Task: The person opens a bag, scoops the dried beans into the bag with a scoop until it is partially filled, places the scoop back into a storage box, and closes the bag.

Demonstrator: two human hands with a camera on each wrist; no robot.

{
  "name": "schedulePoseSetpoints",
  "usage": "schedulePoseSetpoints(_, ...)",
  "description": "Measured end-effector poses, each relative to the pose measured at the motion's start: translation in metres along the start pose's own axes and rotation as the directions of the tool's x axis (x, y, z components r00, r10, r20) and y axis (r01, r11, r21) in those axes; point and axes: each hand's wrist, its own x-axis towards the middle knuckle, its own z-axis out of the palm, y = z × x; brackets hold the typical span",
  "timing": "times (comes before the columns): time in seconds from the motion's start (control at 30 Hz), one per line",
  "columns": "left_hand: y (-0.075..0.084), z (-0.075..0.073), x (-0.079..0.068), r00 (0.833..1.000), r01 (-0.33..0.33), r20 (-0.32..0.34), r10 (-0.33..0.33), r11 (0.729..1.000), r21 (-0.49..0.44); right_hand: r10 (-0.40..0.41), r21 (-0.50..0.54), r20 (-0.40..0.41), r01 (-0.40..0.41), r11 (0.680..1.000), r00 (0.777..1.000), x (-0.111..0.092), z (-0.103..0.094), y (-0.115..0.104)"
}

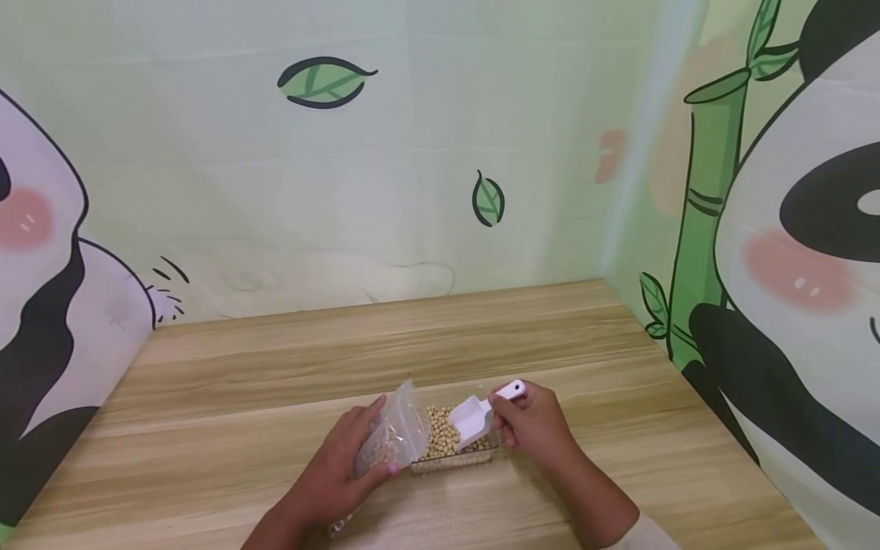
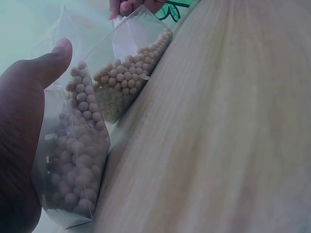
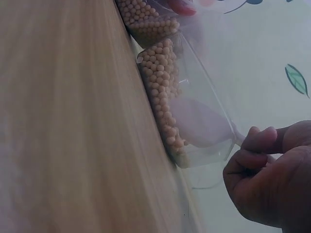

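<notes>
My left hand (image 1: 335, 467) grips a clear plastic zip bag (image 1: 407, 422), thumb on the near side and fingers on the far side. Round, pale soybeans (image 2: 73, 165) fill its lower part in the left wrist view. Right beside the bag stands a clear plastic box (image 1: 450, 463) holding more soybeans (image 1: 440, 429). A white scoop (image 1: 469, 420) leans inside it, its blade at the beans. Thumb and fingers of my right hand (image 1: 543, 428) pinch the scoop's handle by the box's right end. Through the box wall, the scoop's blade (image 3: 201, 124) shows in the right wrist view.
Bag and box rest on a wood-grain table (image 1: 275, 382). Behind it rises a pale green wall (image 1: 412, 153) printed with leaves. Panda and bamboo pictures cover the side walls (image 1: 777, 321).
</notes>
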Motion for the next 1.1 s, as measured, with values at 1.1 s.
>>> schedulePoseSetpoints(1.1, -0.001, 0.001, 0.000, 0.999, -0.035, -0.018, 0.035, 0.999, -0.004, 0.201, 0.381, 0.248, -0.286, 0.879, 0.948, 0.008, -0.010, 0.013)
